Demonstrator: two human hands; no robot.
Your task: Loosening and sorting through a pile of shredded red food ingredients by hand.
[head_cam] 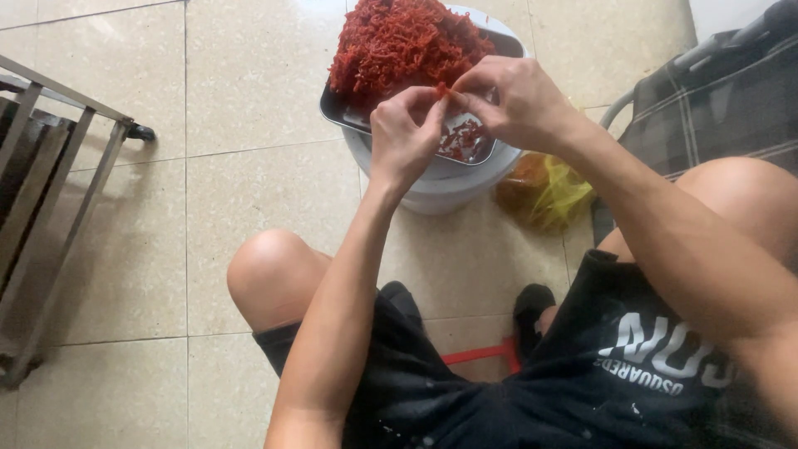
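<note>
Lower frame: black shorts (582,374) with pale printed lettering at lower right, red stool bar (478,355) between the knees. Mid frame: crumpled yellow plastic bag (549,191) just right of a white bucket (440,187). Above it — left hand (405,133) and right hand (511,100), fingertips pinched together on one small red chilli (443,90), over a metal tray (399,125) on the bucket. Top centre: heaped dried red chillies (399,41) — far left, a metal rack (50,208)

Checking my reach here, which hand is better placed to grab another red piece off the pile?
Probably the right hand: it sits beside the red pile, while the left hand is lower, over the metal tray.
</note>
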